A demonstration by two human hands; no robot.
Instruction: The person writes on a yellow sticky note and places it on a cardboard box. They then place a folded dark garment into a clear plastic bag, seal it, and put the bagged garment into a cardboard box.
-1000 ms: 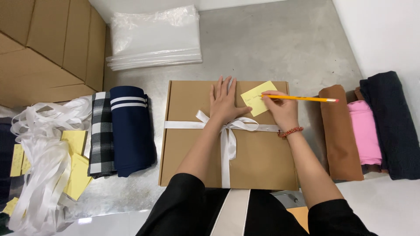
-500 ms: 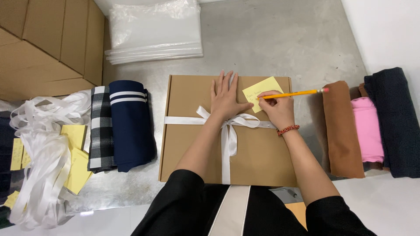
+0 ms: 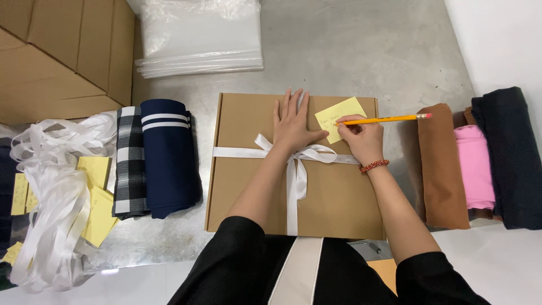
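Pencil point(image 3: 389, 119) tilted flatter since earlier; right hand point(image 3: 361, 138) pinching it on yellow sticky note point(image 3: 340, 114), box's point(image 3: 248, 192) 1 o'clock corner; left hand point(image 3: 293, 124) flat, fingers slightly spread, at ribbon bow point(image 3: 293, 153).

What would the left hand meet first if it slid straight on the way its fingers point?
The left hand lies flat on the brown cardboard box, fingers pointing away. It would likely cross the box's far edge onto bare metal table, then perhaps reach the stack of clear plastic bags.

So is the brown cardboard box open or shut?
Shut: the box has its lid flat, with white ribbon tied in a bow across it.
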